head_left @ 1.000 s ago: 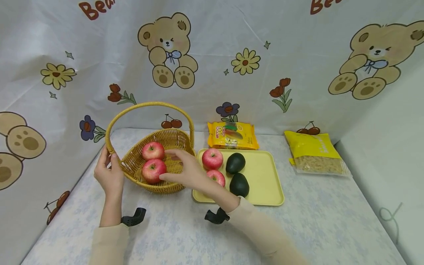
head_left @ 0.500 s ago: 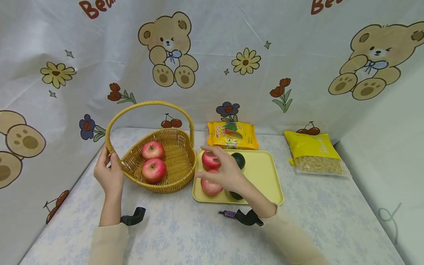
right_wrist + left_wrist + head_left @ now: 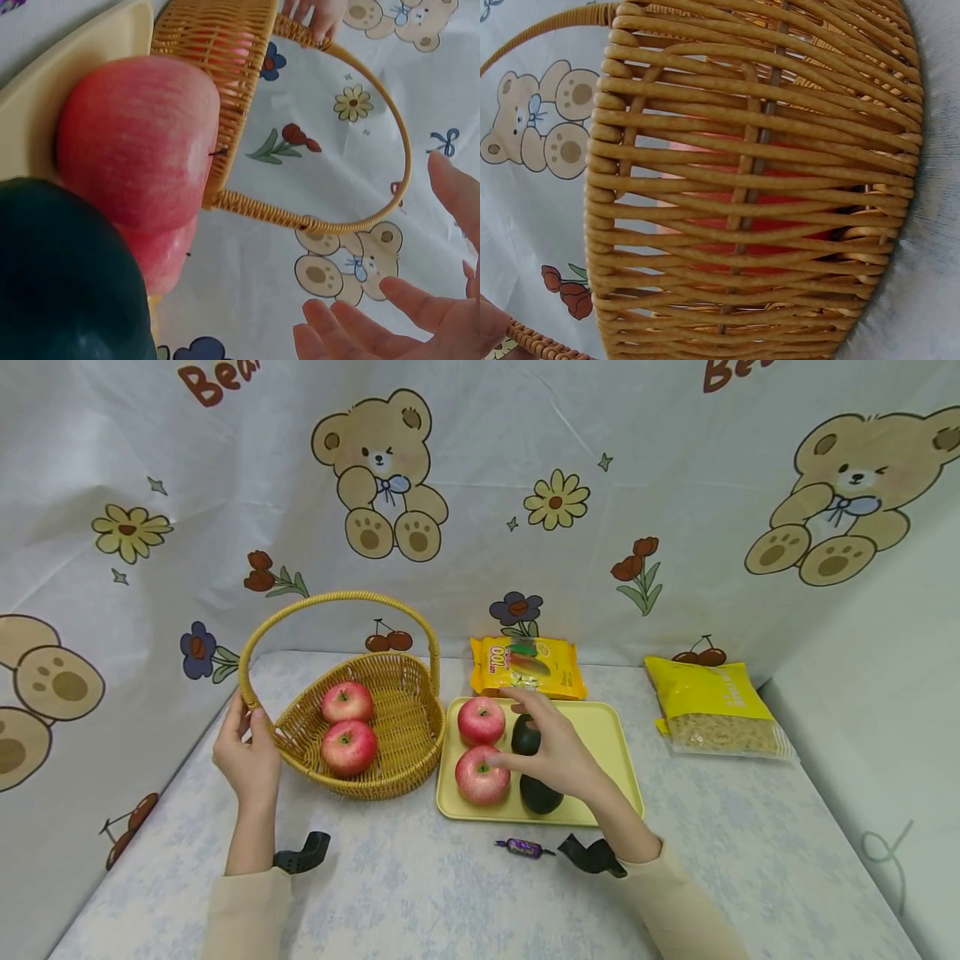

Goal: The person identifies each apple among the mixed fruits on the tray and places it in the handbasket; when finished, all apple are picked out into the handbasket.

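Observation:
A wicker basket (image 3: 397, 768) with a tall arched handle stands at the left, holding two red apples (image 3: 349, 747). My left hand (image 3: 250, 752) grips the foot of that handle on its left side; the left wrist view shows the woven wall (image 3: 757, 172) up close, red showing through the gaps. My right hand (image 3: 551, 747) hovers over the yellow tray (image 3: 600, 760), fingers spread and thumb apart, with nothing between them. Beneath and beside it lie two more apples (image 3: 482, 775) and two dark green avocados (image 3: 540, 794), which the hand partly covers. In the right wrist view an avocado (image 3: 67, 277) looms close.
Behind the tray lies a yellow packet (image 3: 527, 667) with a mango picture. Farther right rests a yellow bag (image 3: 716, 706) with a see-through lower part. A small purple-wrapped item (image 3: 523, 848) sits in front of the tray. A bear-printed cloth (image 3: 480, 510) hangs behind.
My right hand has left the basket's inside and moved right, across the apples to above the tray, with its fingers still spread. The left hand stays on the handle.

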A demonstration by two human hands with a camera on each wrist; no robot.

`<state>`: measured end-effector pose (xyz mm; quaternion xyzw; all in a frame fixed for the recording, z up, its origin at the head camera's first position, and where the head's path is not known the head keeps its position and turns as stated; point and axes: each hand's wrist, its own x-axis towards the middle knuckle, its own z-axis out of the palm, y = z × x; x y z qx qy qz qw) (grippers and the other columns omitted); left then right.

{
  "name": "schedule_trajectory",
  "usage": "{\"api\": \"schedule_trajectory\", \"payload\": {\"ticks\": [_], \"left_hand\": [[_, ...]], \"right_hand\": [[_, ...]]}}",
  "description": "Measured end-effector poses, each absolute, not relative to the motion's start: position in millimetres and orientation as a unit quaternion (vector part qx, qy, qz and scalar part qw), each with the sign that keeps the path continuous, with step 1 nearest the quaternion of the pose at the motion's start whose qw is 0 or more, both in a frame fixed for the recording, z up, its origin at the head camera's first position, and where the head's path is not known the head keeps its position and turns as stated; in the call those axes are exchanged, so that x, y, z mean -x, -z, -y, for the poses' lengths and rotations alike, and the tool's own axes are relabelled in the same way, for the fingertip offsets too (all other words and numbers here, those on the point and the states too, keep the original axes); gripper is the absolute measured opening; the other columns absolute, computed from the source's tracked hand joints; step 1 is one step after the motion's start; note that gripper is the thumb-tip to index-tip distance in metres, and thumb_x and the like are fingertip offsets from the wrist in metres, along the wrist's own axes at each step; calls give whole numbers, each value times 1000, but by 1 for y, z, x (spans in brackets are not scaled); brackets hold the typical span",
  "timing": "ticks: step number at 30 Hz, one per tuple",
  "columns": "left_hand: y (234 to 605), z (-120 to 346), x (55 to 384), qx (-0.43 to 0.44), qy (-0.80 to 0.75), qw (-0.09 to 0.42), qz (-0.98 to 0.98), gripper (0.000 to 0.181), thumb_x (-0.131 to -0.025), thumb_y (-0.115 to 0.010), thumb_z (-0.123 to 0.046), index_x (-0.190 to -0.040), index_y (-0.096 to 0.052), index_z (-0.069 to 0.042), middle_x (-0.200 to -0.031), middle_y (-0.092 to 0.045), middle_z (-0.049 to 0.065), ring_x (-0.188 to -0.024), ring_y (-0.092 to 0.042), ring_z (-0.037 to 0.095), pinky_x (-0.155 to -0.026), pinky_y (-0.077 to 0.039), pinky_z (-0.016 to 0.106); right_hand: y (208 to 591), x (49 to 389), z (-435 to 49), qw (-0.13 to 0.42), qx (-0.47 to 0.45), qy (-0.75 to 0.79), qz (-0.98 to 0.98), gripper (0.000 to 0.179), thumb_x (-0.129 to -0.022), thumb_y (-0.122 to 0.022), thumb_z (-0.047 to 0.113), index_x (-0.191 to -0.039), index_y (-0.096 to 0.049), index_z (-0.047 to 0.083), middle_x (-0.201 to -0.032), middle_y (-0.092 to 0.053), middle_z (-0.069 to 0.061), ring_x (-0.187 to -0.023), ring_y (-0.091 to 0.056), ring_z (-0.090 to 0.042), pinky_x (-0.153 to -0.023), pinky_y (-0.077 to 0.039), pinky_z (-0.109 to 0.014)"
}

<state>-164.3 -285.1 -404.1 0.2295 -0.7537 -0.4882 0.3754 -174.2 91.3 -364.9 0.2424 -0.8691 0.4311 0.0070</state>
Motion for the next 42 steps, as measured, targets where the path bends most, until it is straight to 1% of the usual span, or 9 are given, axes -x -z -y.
{"api": "schedule_trajectory", "payload": {"ticks": [5, 11, 14, 19, 23, 27, 31, 37, 42], "left_hand": [[404, 285, 164, -233, 488, 373, 754, 41, -102, -49, -18, -143, -52, -20, -137, -61, 2, -114, -60, 12, -79, -45, 15], [404, 286, 164, -229, 486, 376, 754, 41, -102, -50, -17, -143, -52, -19, -137, -61, 2, -112, -61, 11, -79, -46, 14], [404, 286, 165, -227, 487, 378, 754, 41, -102, -50, -17, -143, -52, -18, -136, -61, 3, -112, -61, 12, -78, -45, 13], [404, 286, 164, -225, 489, 377, 754, 41, -102, -50, -17, -143, -52, -17, -137, -61, 4, -114, -60, 12, -77, -43, 12], [404, 286, 164, -225, 487, 377, 755, 41, -102, -50, -17, -143, -51, -16, -137, -60, 4, -115, -60, 13, -77, -43, 12], [404, 286, 164, -227, 485, 375, 756, 41, -102, -49, -18, -143, -51, -17, -137, -60, 3, -115, -60, 13, -78, -44, 13], [405, 286, 165, -229, 487, 373, 756, 42, -102, -49, -19, -144, -50, -18, -138, -60, 3, -116, -60, 13, -79, -43, 13], [405, 286, 165, -231, 492, 371, 753, 42, -102, -49, -18, -144, -50, -18, -137, -60, 4, -116, -59, 14, -77, -41, 13], [406, 286, 164, -223, 491, 377, 753, 42, -102, -49, -17, -144, -50, -16, -137, -60, 5, -114, -60, 12, -77, -42, 12]], "right_hand": [[366, 179, -96, -5, -245, -438, 865, 89, -74, -86, 33, -148, -39, 19, -148, -42, -7, -127, -49, -30, -103, -44, -51], [369, 182, -99, -21, -253, -429, 867, 88, -75, -85, 30, -148, -39, 13, -149, -43, -11, -126, -49, -31, -103, -44, -54], [373, 184, -99, -24, -262, -423, 867, 86, -75, -85, 29, -147, -40, 12, -148, -44, -10, -125, -50, -32, -103, -44, -54], [381, 187, -98, -24, -279, -415, 866, 85, -75, -86, 28, -146, -42, 14, -146, -46, -10, -122, -52, -32, -101, -45, -52], [385, 188, -97, -34, -282, -410, 867, 85, -75, -86, 29, -147, -43, 16, -146, -45, -9, -122, -51, -32, -101, -45, -52], [389, 189, -96, -41, -282, -400, 871, 86, -75, -85, 29, -147, -42, 12, -146, -45, -9, -123, -51, -36, -100, -45, -52], [392, 190, -93, -48, -286, -390, 874, 86, -76, -85, 28, -148, -41, 9, -145, -46, -12, -122, -51, -40, -99, -45, -54], [397, 191, -90, -66, -283, -373, 881, 86, -76, -84, 31, -147, -42, 9, -143, -48, -16, -123, -51, -38, -100, -45, -54], [401, 192, -87, -81, -278, -368, 884, 86, -74, -86, 30, -147, -43, 11, -137, -52, -14, -119, -51, -36, -98, -46, -50]]}}
